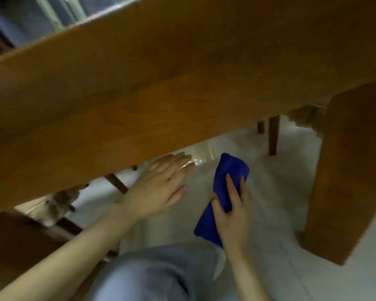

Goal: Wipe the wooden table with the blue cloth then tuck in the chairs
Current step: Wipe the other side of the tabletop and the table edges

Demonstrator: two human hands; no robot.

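The wooden table (182, 72) fills the upper half of the view, and its near edge runs on a slant from lower left to upper right. A heavy wooden upright (347, 170) stands at the right; whether it is a table leg or part of a chair cannot be told. Pale tiled floor (280, 192) shows beneath, with a grey trouser leg (150, 274) at the bottom edge. A dark chair (20, 242) sits at lower left, partly under the table edge and cut off by the frame. Slim chair legs (273, 135) show beyond the table.

The left hand (159, 187) is spread flat with fingers straight, holding nothing. Its fingertips reach the table's near edge, but contact cannot be confirmed.

The right hand (232, 218) grips the blue cloth (228, 177), thumb on one side and fingers curled over the other. The cloth is folded into a long strip, its long axis running from lower left up to the right. It hangs over the floor, clear of the tabletop.

Judgement: the tabletop lies up and away from the cloth. The left hand is nearer the edge, yet the right hand must carry the cloth up onto the wood.

The whole frame is blurred, and the table's far side is out of view.
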